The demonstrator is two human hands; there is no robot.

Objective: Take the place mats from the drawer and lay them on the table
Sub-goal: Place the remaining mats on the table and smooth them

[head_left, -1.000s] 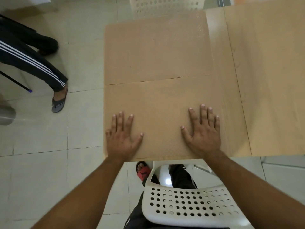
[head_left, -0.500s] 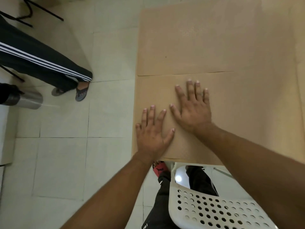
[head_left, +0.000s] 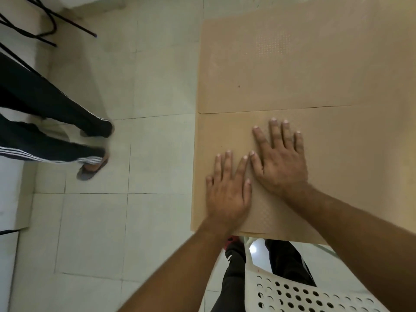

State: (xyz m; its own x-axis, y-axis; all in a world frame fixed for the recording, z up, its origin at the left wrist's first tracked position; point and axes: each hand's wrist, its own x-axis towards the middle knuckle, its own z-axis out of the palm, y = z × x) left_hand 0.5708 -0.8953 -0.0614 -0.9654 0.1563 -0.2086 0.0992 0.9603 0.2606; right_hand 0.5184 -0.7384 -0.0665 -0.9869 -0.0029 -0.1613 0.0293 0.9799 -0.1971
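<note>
Place mats: two tan ones lying flat on the counter [head_left: 387, 154], butted edge to edge with a thin seam between them
Near mat [head_left: 225, 136]: sits at the counter's near left corner, dotted texture showing, both hands are on it
Far mat [head_left: 281, 70]: right behind the near one, nothing on it, same dotted texture catching a bit of light
Left hand [head_left: 227, 188]: palm down, pressed flat on the near mat close to its left edge, fingers spread apart, not gripping anything
Right hand [head_left: 279, 161]: also palm down and flat on the near mat, fingers spread, a bit further in than the left hand, its thumb just about touching the left index finger
Chair [head_left: 297, 293]: white plastic with round holes, tucked at the near edge of the counter, the person's dark trousers visible beside it
Floor [head_left: 135, 154]: pale tiles, pretty scuffed
Someone else [head_left: 56, 131]: standing off to the left, dark striped track pants and sandals, well apart from the counter
Top left: thin black metal legs [head_left: 45, 21] of some furniture, can't tell what
</note>
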